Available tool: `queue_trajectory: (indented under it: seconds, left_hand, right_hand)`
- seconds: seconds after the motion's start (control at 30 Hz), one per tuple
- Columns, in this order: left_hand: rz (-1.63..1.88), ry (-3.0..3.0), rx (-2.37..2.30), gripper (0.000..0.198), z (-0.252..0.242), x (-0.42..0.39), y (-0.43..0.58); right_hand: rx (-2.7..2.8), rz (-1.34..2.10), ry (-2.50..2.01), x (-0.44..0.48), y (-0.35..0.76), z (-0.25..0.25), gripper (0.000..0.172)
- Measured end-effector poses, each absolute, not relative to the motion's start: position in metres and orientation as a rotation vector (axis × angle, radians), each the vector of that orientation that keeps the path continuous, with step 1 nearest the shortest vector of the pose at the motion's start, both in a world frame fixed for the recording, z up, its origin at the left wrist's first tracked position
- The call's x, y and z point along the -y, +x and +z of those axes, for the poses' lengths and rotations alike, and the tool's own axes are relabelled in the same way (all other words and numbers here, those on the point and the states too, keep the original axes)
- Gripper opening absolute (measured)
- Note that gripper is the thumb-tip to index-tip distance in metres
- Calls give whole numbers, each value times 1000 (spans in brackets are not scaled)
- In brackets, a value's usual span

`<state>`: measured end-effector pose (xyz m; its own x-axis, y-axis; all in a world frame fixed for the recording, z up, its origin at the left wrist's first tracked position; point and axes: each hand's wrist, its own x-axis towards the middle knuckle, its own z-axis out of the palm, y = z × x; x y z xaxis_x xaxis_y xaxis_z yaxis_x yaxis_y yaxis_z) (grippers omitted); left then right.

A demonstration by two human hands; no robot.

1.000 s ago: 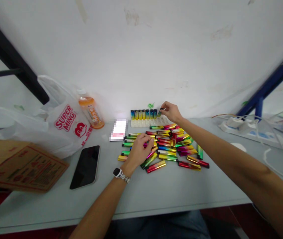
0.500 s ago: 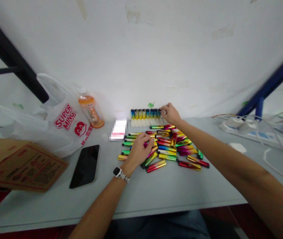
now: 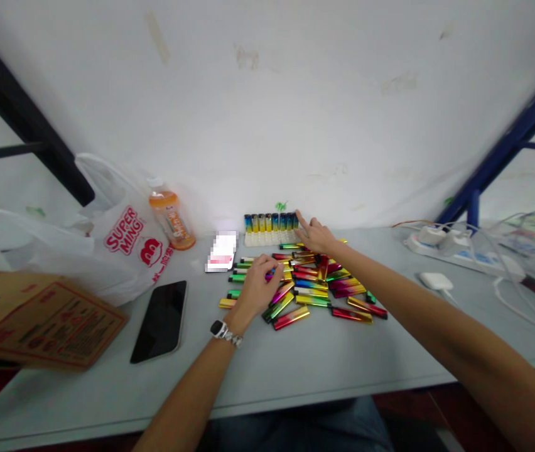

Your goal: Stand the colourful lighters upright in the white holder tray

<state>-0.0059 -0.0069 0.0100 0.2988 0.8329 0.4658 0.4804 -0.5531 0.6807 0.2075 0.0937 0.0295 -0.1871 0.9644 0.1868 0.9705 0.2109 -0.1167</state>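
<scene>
A row of upright lighters (image 3: 268,223), blue and yellow with dark tops, stands in a white holder with holes (image 3: 267,239) against the wall. My right hand (image 3: 317,237) is at the row's right end, index finger stretched to the last lighter and its other fingers loosely apart. My left hand (image 3: 259,285), with a watch (image 3: 219,329) on its wrist, is curled over the left side of a heap of shiny lighters (image 3: 312,292). A purple-blue lighter (image 3: 270,274) shows between its thumb and fingers. The hand partly hides it.
Left of the heap lie a bright-screened phone (image 3: 221,251) and a dark phone (image 3: 160,320). Beyond them are an orange drink bottle (image 3: 172,216), a plastic bag (image 3: 126,251) and a cardboard box (image 3: 51,320). A power strip (image 3: 465,254) with cables and a white charger (image 3: 436,280) lie right.
My right hand's pinch at the row's right end has opened, and its index finger now points at the last lighter. My left hand stays over the heap. The view has shifted slightly.
</scene>
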Motion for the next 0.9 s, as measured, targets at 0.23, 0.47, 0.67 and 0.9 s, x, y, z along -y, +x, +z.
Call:
queue_trajectory:
  seconds: [0.23, 0.47, 0.67, 0.9]
  left_hand:
    - [1189, 2144, -1202, 32, 13, 6, -8]
    - [1198, 2160, -1242, 31, 13, 6, -10]
    - [1201, 2176, -1263, 30, 13, 4, -12]
    - [1198, 2171, -1289, 30, 15, 3, -16]
  right_hand:
    - [2418, 200, -1540, -37, 205, 52, 29]
    - [2705, 233, -1480, 8, 201, 64, 22]
    - [2731, 161, -1535, 1, 192, 61, 25]
    - [2672, 179, -1455, -3, 190, 52, 21]
